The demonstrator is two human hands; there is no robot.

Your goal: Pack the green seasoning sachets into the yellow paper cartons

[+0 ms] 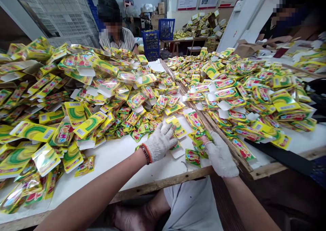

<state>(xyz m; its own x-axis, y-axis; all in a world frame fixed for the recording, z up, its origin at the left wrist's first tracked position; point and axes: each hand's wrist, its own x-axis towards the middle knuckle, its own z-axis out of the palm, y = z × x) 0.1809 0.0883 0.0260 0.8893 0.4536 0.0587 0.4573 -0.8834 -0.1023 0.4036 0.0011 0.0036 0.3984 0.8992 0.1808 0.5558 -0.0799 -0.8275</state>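
Note:
My left hand [160, 143], in a white knitted glove with an orange cuff, reaches over the table with fingers apart, its fingertips at the edge of a yellow carton [179, 128]. Part of another carton [177, 151] with a white flap shows just below those fingers. In a similar glove, my right hand [222, 155] has thumb and fingers closed on small green and yellow packets [200, 138]. One green packet [193, 157] lies on the white tabletop between the hands. Loose packets [136, 122] are heaped beyond my left hand.
A tall heap of yellow cartons [94, 68] rises at left. More cartons [229, 92] lie right of a wooden strip [216, 124]. A person in a striped top [128, 37] sits opposite; another person [290, 24] is at far right. Blue crates [150, 42] stand behind.

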